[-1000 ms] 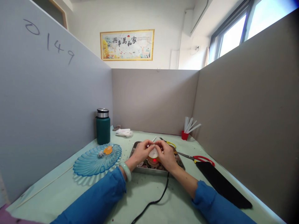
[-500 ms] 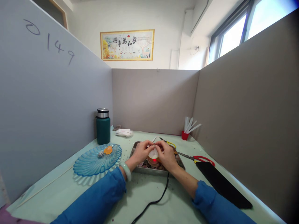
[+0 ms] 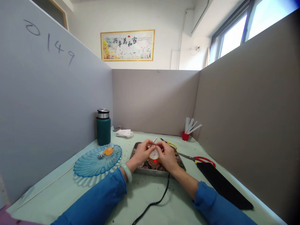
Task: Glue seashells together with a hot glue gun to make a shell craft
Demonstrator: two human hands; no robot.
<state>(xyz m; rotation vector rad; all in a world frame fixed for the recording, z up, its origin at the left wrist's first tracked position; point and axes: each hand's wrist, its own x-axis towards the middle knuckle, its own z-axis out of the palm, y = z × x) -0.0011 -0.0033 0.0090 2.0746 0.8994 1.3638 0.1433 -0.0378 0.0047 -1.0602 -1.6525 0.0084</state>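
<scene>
My left hand [image 3: 142, 153] and my right hand [image 3: 167, 155] meet over a metal tray [image 3: 150, 171] in the middle of the table. Both pinch a small white shell-like piece [image 3: 154, 154] between their fingertips. Under it glows a small red light [image 3: 155, 161] on an orange object lying in the tray, with several shells around it. A black cable [image 3: 156, 200] runs from the tray toward me. My left wrist wears a pale green bangle [image 3: 127, 172].
A blue shell-shaped glass plate [image 3: 93, 162] holding an orange piece lies at the left. A green flask [image 3: 103, 127] stands behind it. Red-handled scissors [image 3: 199, 159], a black flat pad [image 3: 222, 186], a red cup of white sticks [image 3: 186, 134], yellow pliers and a white tissue lie around. Partition walls close three sides.
</scene>
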